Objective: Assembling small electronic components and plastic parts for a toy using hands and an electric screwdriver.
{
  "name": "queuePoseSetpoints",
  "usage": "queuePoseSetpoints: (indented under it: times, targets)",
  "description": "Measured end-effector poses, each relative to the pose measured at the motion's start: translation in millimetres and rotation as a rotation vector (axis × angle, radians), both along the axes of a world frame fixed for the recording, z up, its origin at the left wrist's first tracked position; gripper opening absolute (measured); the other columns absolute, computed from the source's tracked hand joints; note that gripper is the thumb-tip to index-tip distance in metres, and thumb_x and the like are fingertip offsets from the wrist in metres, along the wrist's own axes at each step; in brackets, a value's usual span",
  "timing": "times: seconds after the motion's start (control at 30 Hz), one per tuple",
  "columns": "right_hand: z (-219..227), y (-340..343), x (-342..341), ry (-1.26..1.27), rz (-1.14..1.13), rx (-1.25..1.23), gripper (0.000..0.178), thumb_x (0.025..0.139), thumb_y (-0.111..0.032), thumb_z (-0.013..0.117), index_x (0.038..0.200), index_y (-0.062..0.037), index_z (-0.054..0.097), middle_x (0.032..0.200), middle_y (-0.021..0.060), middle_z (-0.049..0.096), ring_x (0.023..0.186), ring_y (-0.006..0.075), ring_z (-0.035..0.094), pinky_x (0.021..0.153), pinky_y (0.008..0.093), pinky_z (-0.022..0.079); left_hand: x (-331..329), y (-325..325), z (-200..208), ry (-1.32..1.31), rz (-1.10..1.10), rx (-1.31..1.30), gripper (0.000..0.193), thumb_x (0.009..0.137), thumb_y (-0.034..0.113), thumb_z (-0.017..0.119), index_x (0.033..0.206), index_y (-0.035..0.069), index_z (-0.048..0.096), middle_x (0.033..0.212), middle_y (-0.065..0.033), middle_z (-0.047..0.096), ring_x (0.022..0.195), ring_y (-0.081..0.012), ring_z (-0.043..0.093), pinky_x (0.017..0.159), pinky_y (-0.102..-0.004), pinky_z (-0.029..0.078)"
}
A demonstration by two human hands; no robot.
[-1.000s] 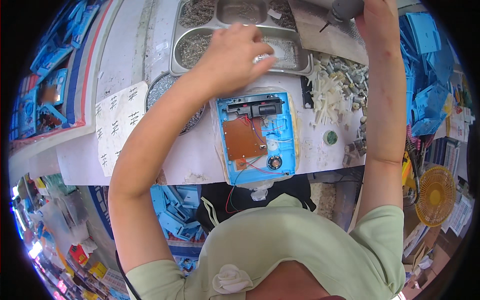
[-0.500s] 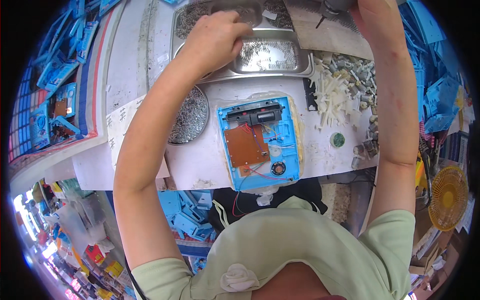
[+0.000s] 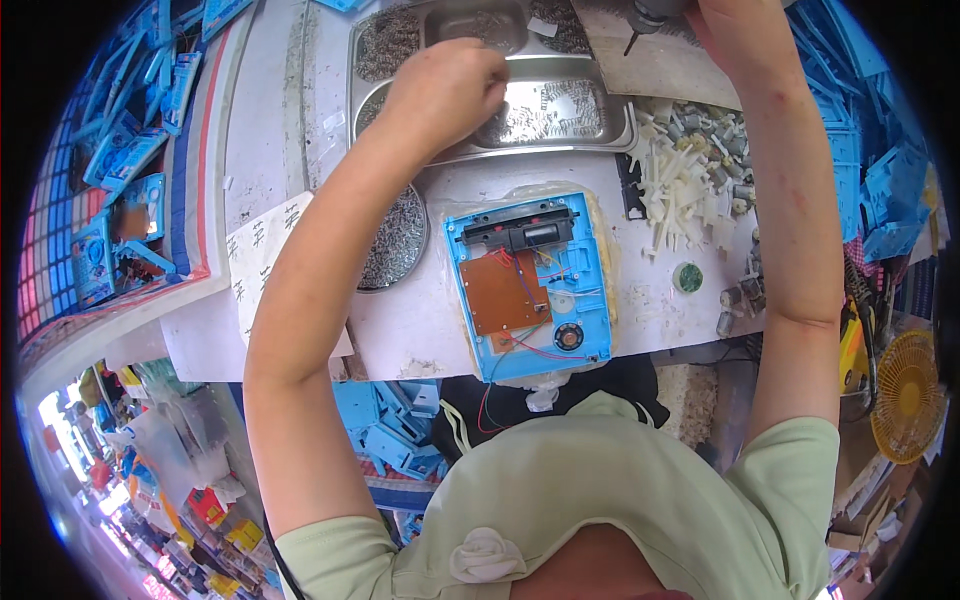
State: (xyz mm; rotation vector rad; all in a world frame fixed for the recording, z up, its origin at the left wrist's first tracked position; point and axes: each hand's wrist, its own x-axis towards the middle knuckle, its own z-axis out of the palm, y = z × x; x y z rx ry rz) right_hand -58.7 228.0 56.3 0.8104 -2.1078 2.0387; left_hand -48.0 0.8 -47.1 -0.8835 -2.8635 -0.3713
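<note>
My left hand [image 3: 445, 95] is over the left part of a steel compartment tray [image 3: 624, 135], its fingers curled together. The fingertips are partly hidden, and I cannot make out anything in them. Small springs [image 3: 560, 108] lie in the tray's near compartment beside that hand. At the upper right, my right hand [image 3: 738, 35] is closed on a dark power screwdriver [image 3: 660, 10], its thin bit pointing down. Nearer me lies an open blue plastic housing [image 3: 590, 290], with a brown circuit board [image 3: 500, 292], a round speaker [image 3: 568, 337] and thin wires inside.
A round dish of small metal parts [image 3: 398, 245] sits beneath my left forearm. White plastic pieces [image 3: 670, 185] and small metal motors [image 3: 742, 292] are heaped on the right. Blue plastic parts [image 3: 125, 150] are piled at far left. A green round piece [image 3: 687, 277] lies by the motors.
My left hand has come slightly nearer me over the tray, its fingers drawn in more. The screwdriver has shifted a little left relative to the table. The whole view has moved slightly.
</note>
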Motion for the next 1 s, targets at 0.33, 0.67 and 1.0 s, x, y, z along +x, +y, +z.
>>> queuePoseSetpoints:
  times: [0.33, 0.67, 1.0]
  targets:
    - [1, 0, 0, 0.032, 0.056, 0.049, 0.030, 0.086, -0.020, 0.067, 0.108, -0.0004, 0.060, 0.079, 0.0014, 0.060, 0.073, 0.0080, 0.056, 0.066, 0.0217, 0.045, 0, 26, -6, -0.187, -0.058, -0.149, 0.019, 0.078, 0.018, 0.067, 0.092, 0.006, 0.068, 0.095, -0.0138, 0.065, 0.089, -0.0313, 0.064, 0.079, -0.0419, 0.051]
    - [1, 0, 1, 0.023, 0.042, 0.046, 0.031, 0.086, -0.020, 0.068, 0.108, 0.0003, 0.059, 0.079, 0.0017, 0.060, 0.073, 0.0083, 0.056, 0.067, 0.0221, 0.045, -12, 4, 14, -0.234, 0.143, 0.376, 0.016, 0.077, 0.018, 0.068, 0.089, 0.007, 0.070, 0.080, -0.0115, 0.069, 0.075, -0.0262, 0.067, 0.073, -0.0364, 0.052]
    - [0, -6, -1, -0.007, 0.035, 0.044, 0.030, 0.086, -0.019, 0.068, 0.108, -0.0005, 0.060, 0.079, 0.0007, 0.060, 0.073, 0.0081, 0.056, 0.067, 0.0222, 0.045, -2, 14, -8, -0.041, -0.007, -0.038, 0.022, 0.076, 0.022, 0.069, 0.089, 0.005, 0.068, 0.087, -0.0145, 0.067, 0.082, -0.0325, 0.066, 0.073, -0.0422, 0.053]
